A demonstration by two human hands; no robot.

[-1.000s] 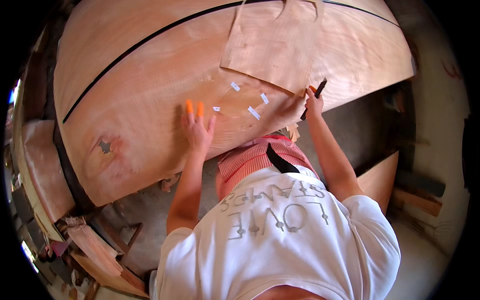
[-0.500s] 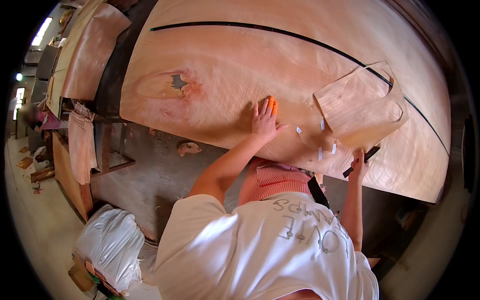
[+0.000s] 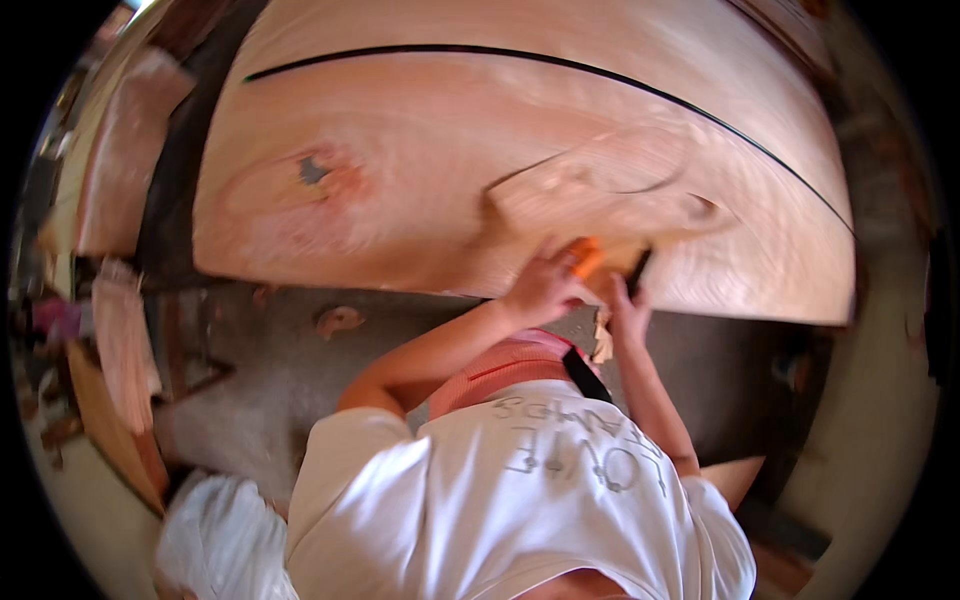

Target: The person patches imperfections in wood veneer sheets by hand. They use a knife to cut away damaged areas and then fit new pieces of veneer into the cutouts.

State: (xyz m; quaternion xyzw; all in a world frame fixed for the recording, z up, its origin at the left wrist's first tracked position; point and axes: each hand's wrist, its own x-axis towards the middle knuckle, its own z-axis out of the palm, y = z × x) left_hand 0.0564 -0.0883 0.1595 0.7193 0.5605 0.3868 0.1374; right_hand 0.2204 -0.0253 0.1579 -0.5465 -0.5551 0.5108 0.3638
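A loose piece of thin wood veneer (image 3: 590,185), with a curved cut-out along its far side, lies on a large pale veneer sheet (image 3: 430,190). At its near edge is my left hand (image 3: 540,285), with bent fingers, two of them in orange covers. Motion blur hides whether they pinch the veneer. Just to the right, my right hand (image 3: 628,310) is closed on a short, black, bar-shaped tool (image 3: 639,268), pointing up and away over the sheet's near edge. Its blade or tip, if any, cannot be made out.
A long thin black strip (image 3: 520,55) curves across the sheet's far part. A ragged hole (image 3: 313,170) with a reddish patch sits at its left. More veneer (image 3: 130,150) hangs at the far left. A white plastic-wrapped bundle (image 3: 222,540) stands at lower left, and a scrap (image 3: 340,320) lies on the floor.
The veneer piece has shifted left across the sheet. My left hand has left its flat rest and come to the piece's near edge. My right hand has moved left with the black tool. The view has shifted.
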